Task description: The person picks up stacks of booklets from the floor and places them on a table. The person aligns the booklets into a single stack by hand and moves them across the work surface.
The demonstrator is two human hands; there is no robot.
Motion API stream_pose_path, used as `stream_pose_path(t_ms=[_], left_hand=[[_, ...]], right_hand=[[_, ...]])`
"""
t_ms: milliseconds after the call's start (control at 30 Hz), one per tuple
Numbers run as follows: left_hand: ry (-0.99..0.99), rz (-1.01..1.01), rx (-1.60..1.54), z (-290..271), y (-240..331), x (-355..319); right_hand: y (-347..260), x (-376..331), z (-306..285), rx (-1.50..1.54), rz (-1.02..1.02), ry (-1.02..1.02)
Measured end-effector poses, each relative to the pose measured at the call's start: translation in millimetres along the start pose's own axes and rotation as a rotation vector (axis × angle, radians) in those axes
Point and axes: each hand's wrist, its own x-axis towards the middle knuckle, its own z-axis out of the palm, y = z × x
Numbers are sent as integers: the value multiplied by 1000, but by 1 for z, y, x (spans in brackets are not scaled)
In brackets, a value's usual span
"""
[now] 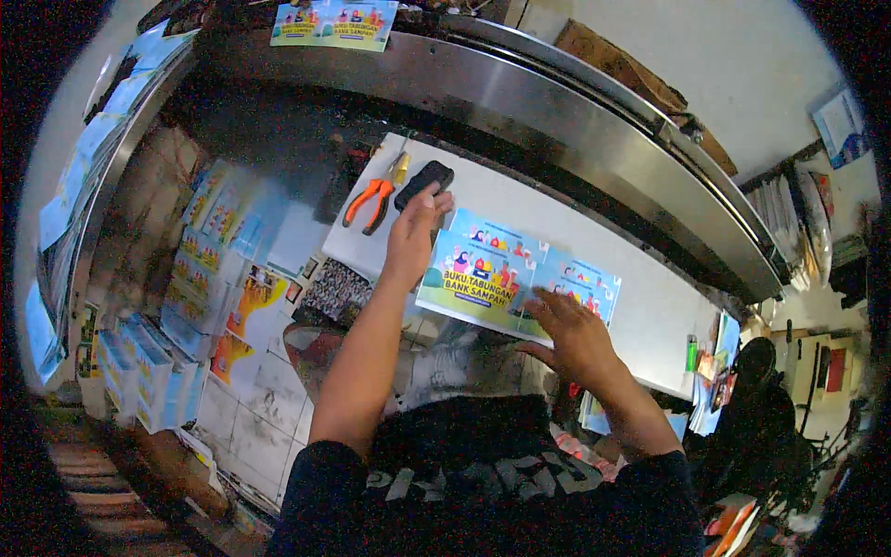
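A printed sheet [478, 278] in light blue and green, with cartoon figures, lies on the white tabletop [650, 339]. It overlaps another printed sheet of the same design [580, 278] to its right. Spread over the lower edge of these sheets is my right hand [574, 336], its fingers apart. My left hand [416, 232] is at the sheets' upper left, fingers stretched out. Its fingertips reach a small black block-like object [424, 184]; whether they touch it I cannot tell. Orange-handled pliers [374, 200] rest left of it.
A long metal bar [520, 111] runs behind the table. Stacked printed sheets [144, 371] stand on the left, with more sheets [97, 139] on a ledge. Two similar prints [334, 23] lie at the top. A green lighter [691, 353] sits at the table's right end.
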Motion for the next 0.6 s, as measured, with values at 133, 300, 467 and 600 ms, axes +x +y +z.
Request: stream_pose_path(t_ms=[133,300,467,600], left_hand=[[1,30,44,3,4,-2],[3,-11,97,6,4,-4],[11,-8,14,-8,1,0],[-3,-55,-69,4,-2,-3]], right_hand=[[11,-4,31,-2,81,42],[15,-2,36,-113,-2,82],[51,41,-29,291,-4,-368],[84,56,-33,457,-41,-418]])
